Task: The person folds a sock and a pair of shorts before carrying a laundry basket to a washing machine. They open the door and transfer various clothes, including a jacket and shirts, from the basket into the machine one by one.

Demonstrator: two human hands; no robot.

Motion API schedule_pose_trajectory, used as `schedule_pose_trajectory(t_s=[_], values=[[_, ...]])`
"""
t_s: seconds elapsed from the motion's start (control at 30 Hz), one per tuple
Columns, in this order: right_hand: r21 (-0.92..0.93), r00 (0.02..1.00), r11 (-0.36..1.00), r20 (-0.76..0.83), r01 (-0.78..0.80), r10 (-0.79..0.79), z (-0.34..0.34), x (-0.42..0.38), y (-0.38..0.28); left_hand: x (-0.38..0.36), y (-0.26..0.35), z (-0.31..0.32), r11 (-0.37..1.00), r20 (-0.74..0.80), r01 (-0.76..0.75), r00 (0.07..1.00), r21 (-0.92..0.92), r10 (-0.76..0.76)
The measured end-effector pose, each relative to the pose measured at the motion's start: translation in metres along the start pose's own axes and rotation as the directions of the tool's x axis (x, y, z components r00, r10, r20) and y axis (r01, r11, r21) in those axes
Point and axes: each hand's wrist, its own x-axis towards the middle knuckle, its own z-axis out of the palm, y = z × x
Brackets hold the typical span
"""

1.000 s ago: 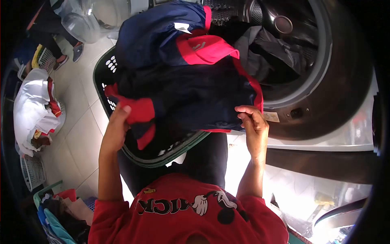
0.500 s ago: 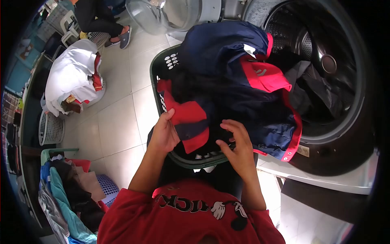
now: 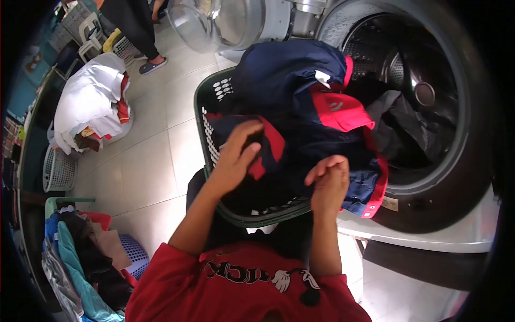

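Observation:
A navy and red jacket [image 3: 289, 70] lies over the dark green laundry basket [image 3: 201, 155] and reaches to the washer's opening. A smaller bunched navy and red piece of cloth [image 3: 274, 144] lies in the basket's left part. My left hand [image 3: 236, 155] is over that piece, fingers bent and thumb apart from them, without a visible grip. Above the jacket's lower part hovers my right hand [image 3: 330, 185], its fingers loosely curled and nothing seen in them. Black cloth deeper in the basket is hard to make out.
The front-loading washer [image 3: 466, 134] stands at right with grey cloth [image 3: 407, 126] in its drum. Its round door [image 3: 236, 21] hangs open at the top. White laundry [image 3: 88, 96] is piled on the left, and mixed clothes [image 3: 91, 252] lie lower left. A person's legs [image 3: 134, 27] are at upper left.
My left hand has moved up and right over the red and navy piece, which is now more bunched. My right hand has shifted slightly right, fingers more curled. The other person's legs have moved.

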Motion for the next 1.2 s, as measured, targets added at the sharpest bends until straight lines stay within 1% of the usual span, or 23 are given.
schedule_pose_trajectory(t_s=[0.03,0.07,0.13,0.23,0.27,0.33,0.37,0.4,0.43,0.47,0.5,0.57,0.6,0.67,0.7,0.73,0.77,0.8,0.87,0.97,1.07,1.17,1.2], values=[[-0.141,0.994,0.987,-0.07,0.072,-0.083,-0.004,0.005,-0.01,0.006,0.001,0.002,0.979,-0.001,0.152,0.988,-0.135,-0.153],[-0.28,0.976,0.951,-0.131,0.132,-0.174,-0.004,0.008,-0.018,0.011,-0.006,0.007,0.868,0.074,0.242,0.97,-0.433,-0.233],[-0.361,0.972,0.923,-0.132,0.135,-0.194,0.002,0.008,-0.028,0.015,-0.014,0.013,0.738,0.228,0.321,0.947,-0.593,-0.228],[-0.691,0.991,0.718,0.013,-0.088,0.133,0.012,0.0,-0.028,0.011,0.005,0.024,0.689,0.19,0.29,0.957,-0.664,-0.22],[-0.787,0.979,0.612,0.06,-0.074,0.196,0.008,-0.002,-0.021,0.008,0.01,0.022,0.685,0.197,0.299,0.954,-0.664,-0.226],[-0.888,0.985,0.458,0.113,0.041,0.131,0.016,-0.008,-0.018,0.003,0.017,0.016,0.888,0.176,0.431,0.898,-0.162,-0.404],[-0.886,0.984,0.462,0.113,0.037,0.138,0.016,-0.009,-0.019,0.0,0.007,0.014,0.886,0.124,0.459,0.885,-0.072,-0.448],[-0.932,0.975,0.308,0.216,0.19,0.054,0.014,-0.008,-0.02,-0.006,-0.012,0.012,0.894,0.127,0.426,0.903,-0.137,-0.41],[-0.934,0.943,0.135,0.333,0.332,-0.015,0.013,-0.007,-0.022,-0.009,-0.027,0.004,0.774,0.306,0.592,0.797,-0.225,-0.52],[-0.927,0.931,0.081,0.366,0.365,-0.002,0.015,-0.006,-0.03,-0.006,-0.028,-0.005,0.613,0.483,0.74,0.659,-0.277,-0.577],[-0.935,0.938,0.111,0.343,0.337,0.047,0.017,-0.005,-0.037,-0.005,-0.025,-0.012,0.613,0.473,0.741,0.659,-0.275,-0.584],[-0.942,0.943,0.137,0.319,0.305,0.096,0.018,-0.002,-0.043,0.0,-0.014,-0.023,0.439,0.635,0.868,0.477,-0.232,-0.608],[-0.942,0.927,0.16,0.323,0.295,0.193,0.019,0.002,-0.044,0.002,-0.018,-0.024,0.44,0.635,0.867,0.478,-0.233,-0.607],[-0.942,0.901,0.181,0.325,0.282,0.286,0.02,0.005,-0.044,0.006,-0.031,-0.023,0.591,0.667,0.807,0.435,0.01,-0.605],[-0.956,0.879,0.198,0.279,0.216,0.388,0.022,0.007,-0.039,0.022,0.003,-0.037,0.593,0.583,0.805,0.471,0.023,-0.662],[-0.966,0.844,0.21,0.239,0.154,0.481,0.025,0.01,-0.033,0.028,-0.024,-0.041,0.729,0.498,0.667,0.689,-0.153,-0.526],[-0.967,0.832,0.229,0.215,0.109,0.512,0.026,0.016,-0.027,0.05,-0.001,-0.058,0.632,0.5,0.654,0.745,-0.415,-0.441],[-0.964,0.838,0.232,0.232,0.129,0.494,0.026,0.023,-0.014,0.066,0.021,-0.074,0.544,0.438,0.596,0.803,-0.591,-0.405],[-0.94,0.9,0.288,0.276,0.181,0.336,0.029,0.05,0.012,0.092,0.043,-0.097,0.549,0.227,0.46,0.869,-0.698,-0.44],[-0.921,0.911,0.332,0.301,0.201,0.282,0.046,0.093,0.038,0.125,0.051,-0.125,0.451,0.174,0.227,0.972,-0.863,-0.156],[-0.934,0.932,0.289,0.282,0.211,0.229,0.073,0.121,0.039,0.149,0.072,-0.147,0.504,0.031,0.088,0.992,-0.859,-0.121],[-0.766,0.935,0.59,0.351,0.256,0.049,0.08,0.161,0.028,0.162,0.079,-0.17,0.582,-0.202,-0.047,0.958,-0.812,-0.205],[-0.74,0.936,0.604,0.351,0.297,-0.029,0.068,0.191,0.032,0.166,0.074,-0.184,0.61,-0.272,-0.079,0.934,-0.789,-0.232]])
